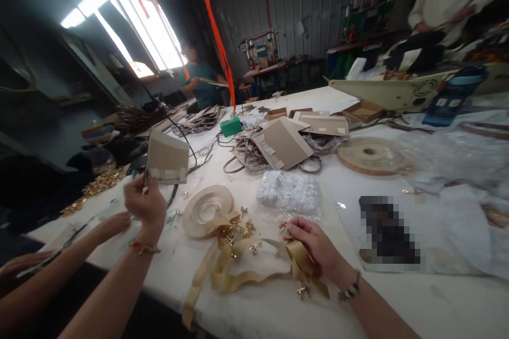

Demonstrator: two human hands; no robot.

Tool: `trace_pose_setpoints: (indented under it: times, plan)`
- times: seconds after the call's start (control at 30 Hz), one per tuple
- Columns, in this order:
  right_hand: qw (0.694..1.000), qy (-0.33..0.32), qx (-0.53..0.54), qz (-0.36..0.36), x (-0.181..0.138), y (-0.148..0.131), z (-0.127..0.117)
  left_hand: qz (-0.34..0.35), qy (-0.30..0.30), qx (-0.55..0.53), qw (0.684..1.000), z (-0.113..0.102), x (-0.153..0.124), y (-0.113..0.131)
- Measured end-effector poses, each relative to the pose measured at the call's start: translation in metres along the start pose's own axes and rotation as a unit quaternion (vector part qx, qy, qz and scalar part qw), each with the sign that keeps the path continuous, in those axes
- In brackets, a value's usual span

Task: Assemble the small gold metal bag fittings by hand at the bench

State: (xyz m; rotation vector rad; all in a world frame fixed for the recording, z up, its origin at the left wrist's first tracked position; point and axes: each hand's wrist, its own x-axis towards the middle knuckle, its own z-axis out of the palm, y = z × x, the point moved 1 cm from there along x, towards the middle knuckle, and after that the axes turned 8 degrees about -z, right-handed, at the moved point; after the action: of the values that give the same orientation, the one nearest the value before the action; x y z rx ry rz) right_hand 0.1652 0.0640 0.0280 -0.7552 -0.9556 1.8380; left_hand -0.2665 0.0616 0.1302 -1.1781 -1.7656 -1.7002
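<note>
One beige panel [167, 156] is raised above the table [250, 315], pinched near its lower edge by my left hand [147, 202]; my right hand [312, 238] curls at one tan ribbon [300, 258], whether pinching it I cannot tell. I judge the step as handling both pieces together; the next move calls for a sure ribbon grip. Outward: one tape coil [194, 217], brass clips [253, 247] too bunched to count, one plastic-wrapped packet [289, 193], one green box [231, 126].

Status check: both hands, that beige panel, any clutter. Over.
Left hand gripping beige panel, raised. Right hand at tan ribbon, grip unclear. Gold fasteners scattered between; co-worker's hand near left forearm.
</note>
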Motion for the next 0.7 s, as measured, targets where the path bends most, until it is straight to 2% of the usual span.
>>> trace_pose_setpoints:
  times: [0.03,0.07,0.1,0.13,0.17,0.2,0.23,0.3,0.43,0.6,0.7]
  plan:
    - [1.000,0.002,0.000,0.001,0.000,-0.002,0.001,0.017,0.037,0.021,0.999,0.011,-0.002,0.001]
    - [1.000,0.004,0.000,0.002,-0.001,-0.003,0.001,0.037,0.023,0.039,0.998,0.023,-0.006,0.003]
    - [1.000,0.006,0.001,0.001,-0.001,-0.005,0.001,0.074,-0.045,0.101,0.991,0.036,-0.012,0.004]
    - [1.000,0.007,0.001,0.000,-0.002,-0.007,0.002,0.101,-0.143,0.166,0.970,0.049,-0.021,0.004]
    - [1.000,0.008,0.002,-0.001,-0.002,-0.008,0.002,0.116,-0.248,0.229,0.934,0.061,-0.031,0.003]
    - [1.000,0.009,0.003,-0.002,-0.002,-0.009,0.002,0.119,-0.349,0.286,0.885,0.071,-0.043,0.001]
    - [1.000,0.012,0.006,-0.003,-0.003,-0.010,0.001,0.118,-0.402,0.303,0.856,0.079,-0.054,-0.001]
    - [1.000,0.014,0.011,-0.002,-0.003,-0.012,0.001,0.110,-0.456,0.318,0.824,0.090,-0.072,-0.006]
    - [1.000,0.014,0.013,0.003,-0.003,-0.013,0.000,0.092,-0.474,0.337,0.808,0.087,-0.086,-0.011]
    - [1.000,0.012,0.013,0.002,-0.002,-0.011,0.000,0.036,-0.430,0.386,0.816,0.060,-0.074,-0.015]
    - [1.000,0.010,0.013,-0.004,-0.002,-0.010,0.001,-0.008,-0.422,0.404,0.812,0.055,-0.067,-0.017]
